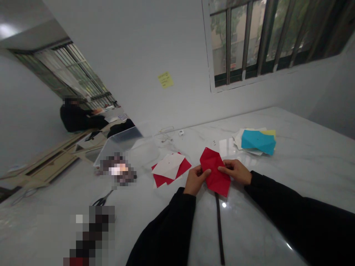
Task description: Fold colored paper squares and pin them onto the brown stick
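Note:
A folded red paper [215, 170] is held just above the white marble table [291, 173], between both my hands. My left hand [195, 180] pinches its left edge with thumb over the paper. My right hand [236, 171] grips the right edge, fingers closed on it. Both arms wear black sleeves. A thin dark strip [219, 229] lies on the table under the paper and runs toward me.
Red and white sheets [169, 168] lie to the left. A blue folded paper [257, 141] tops a stack at the right. Scissors [102, 200] rest at the left front. A clear plastic box [122, 142] and a cable stand near the wall. Another person sits far left.

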Demonstrator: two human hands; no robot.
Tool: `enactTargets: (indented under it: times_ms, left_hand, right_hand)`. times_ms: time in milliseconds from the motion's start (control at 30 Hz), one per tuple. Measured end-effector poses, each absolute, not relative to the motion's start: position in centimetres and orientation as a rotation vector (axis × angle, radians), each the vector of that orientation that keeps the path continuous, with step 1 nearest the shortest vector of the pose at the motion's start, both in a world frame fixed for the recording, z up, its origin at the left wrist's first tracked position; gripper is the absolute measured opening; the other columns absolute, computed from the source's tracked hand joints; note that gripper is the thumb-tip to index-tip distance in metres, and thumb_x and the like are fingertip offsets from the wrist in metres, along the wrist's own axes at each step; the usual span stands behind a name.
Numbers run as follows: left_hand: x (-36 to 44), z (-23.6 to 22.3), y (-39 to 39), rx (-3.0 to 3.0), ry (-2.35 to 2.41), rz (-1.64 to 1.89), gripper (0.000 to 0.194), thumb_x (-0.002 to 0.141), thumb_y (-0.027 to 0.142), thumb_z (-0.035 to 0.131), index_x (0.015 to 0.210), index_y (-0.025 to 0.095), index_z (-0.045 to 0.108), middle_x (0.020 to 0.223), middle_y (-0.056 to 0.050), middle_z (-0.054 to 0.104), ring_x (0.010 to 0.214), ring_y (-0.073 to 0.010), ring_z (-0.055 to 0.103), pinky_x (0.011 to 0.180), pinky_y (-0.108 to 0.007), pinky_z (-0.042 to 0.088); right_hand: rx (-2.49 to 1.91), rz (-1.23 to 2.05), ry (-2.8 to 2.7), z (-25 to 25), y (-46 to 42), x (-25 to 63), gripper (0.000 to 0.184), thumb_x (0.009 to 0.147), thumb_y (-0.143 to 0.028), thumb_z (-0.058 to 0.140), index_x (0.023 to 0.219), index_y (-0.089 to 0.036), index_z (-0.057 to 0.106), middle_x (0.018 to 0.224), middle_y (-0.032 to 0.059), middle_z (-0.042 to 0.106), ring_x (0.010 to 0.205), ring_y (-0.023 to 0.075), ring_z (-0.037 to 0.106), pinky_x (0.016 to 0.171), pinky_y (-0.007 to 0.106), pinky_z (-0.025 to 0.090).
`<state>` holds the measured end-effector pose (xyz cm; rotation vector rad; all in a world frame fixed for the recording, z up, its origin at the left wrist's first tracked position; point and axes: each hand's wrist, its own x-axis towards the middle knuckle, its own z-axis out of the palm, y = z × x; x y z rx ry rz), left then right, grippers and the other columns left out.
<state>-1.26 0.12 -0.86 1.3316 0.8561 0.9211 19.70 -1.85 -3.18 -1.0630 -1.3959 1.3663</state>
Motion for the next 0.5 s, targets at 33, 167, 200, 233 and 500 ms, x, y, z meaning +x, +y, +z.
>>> enactTargets:
  times_ms: [33,167,200,233,500]
  left_hand:
    - [-1.27,-0.78,0.07,1.352,0.861,0.905,0.041,0.075,0.046,0.076,0.096,0.011,0.075,0.095,-0.010,0.075,0.086,-0.0230,0.068,0.080,-0.031,0.051]
    - [-1.40,-0.68,-0.09,1.432,0.913,0.855,0.039,0.078,0.048,0.072,0.086,0.010,0.077,0.087,-0.008,0.075,0.077,-0.0202,0.065,0.072,-0.029,0.049]
    - [-1.43,-0.70,-0.14,1.437,0.919,0.850,0.039,0.078,0.048,0.072,0.087,0.010,0.077,0.087,-0.009,0.075,0.076,-0.0200,0.065,0.072,-0.029,0.049]
    - [-1.45,-0.73,-0.20,1.433,0.924,0.845,0.040,0.078,0.048,0.073,0.088,0.010,0.077,0.087,-0.009,0.075,0.076,-0.0201,0.065,0.071,-0.029,0.049]
    - [-1.34,-1.30,-0.55,1.378,0.959,0.856,0.042,0.074,0.047,0.076,0.094,0.010,0.077,0.091,-0.011,0.076,0.077,-0.0212,0.066,0.072,-0.031,0.050]
  right_hand:
    - [-1.060,1.372,-1.383,-3.08,-1.91,19.69,0.040,0.079,-0.058,0.068,0.085,-0.018,0.066,0.083,0.0048,0.073,0.075,0.0212,0.068,0.068,0.032,0.052]
    - [-1.065,1.392,-1.340,-2.97,-2.09,19.77,0.044,0.078,-0.059,0.069,0.089,-0.017,0.067,0.087,0.0064,0.075,0.079,0.0227,0.069,0.072,0.035,0.054]
    - [-1.069,1.400,-1.335,-3.02,-2.10,19.81,0.045,0.078,-0.060,0.069,0.090,-0.017,0.068,0.088,0.0066,0.075,0.079,0.0232,0.070,0.072,0.035,0.054]
    - [-1.065,1.412,-1.334,-3.09,-2.10,19.86,0.045,0.078,-0.060,0.069,0.092,-0.017,0.069,0.088,0.0069,0.075,0.080,0.0238,0.070,0.073,0.036,0.055]
    - [-1.037,1.415,-1.440,-3.35,-2.26,20.03,0.045,0.081,-0.055,0.070,0.106,-0.018,0.075,0.100,0.0086,0.077,0.093,0.0302,0.071,0.084,0.042,0.056]
